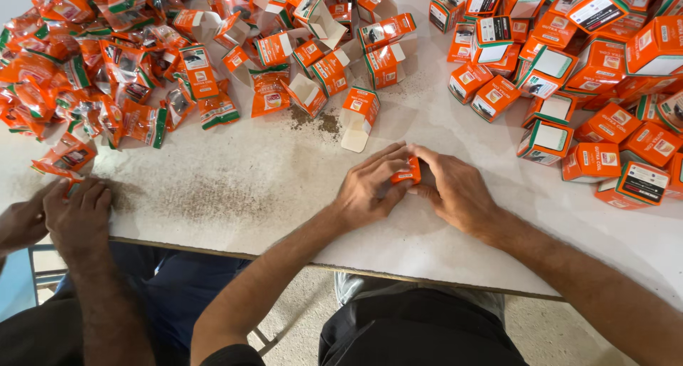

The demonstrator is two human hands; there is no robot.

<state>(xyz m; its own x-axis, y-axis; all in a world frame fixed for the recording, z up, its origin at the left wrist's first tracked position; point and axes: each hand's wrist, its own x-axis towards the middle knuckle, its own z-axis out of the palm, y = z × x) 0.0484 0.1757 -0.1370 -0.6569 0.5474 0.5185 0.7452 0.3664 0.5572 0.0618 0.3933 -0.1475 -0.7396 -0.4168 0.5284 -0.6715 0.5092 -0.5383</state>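
An orange box (407, 172) with a white patch is held between the left hand (368, 188) and right hand (455, 189). The boxes (597, 67) are coloured orange, with green edges and white or black panels. The sachets (92, 74) are orange with green ends. The table (284, 174) is white, speckled with dark powder (316, 119).

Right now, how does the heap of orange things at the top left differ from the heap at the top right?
The left heap is mostly soft, crinkled sachets lying flat and jumbled, with several open-flapped cartons at its near edge; the right heap is stiff, closed little boxes with square edges. The sachets look shiny and see-through in places; the boxes look matte and opaque. Both are orange with green and white, and both lie on the white table.
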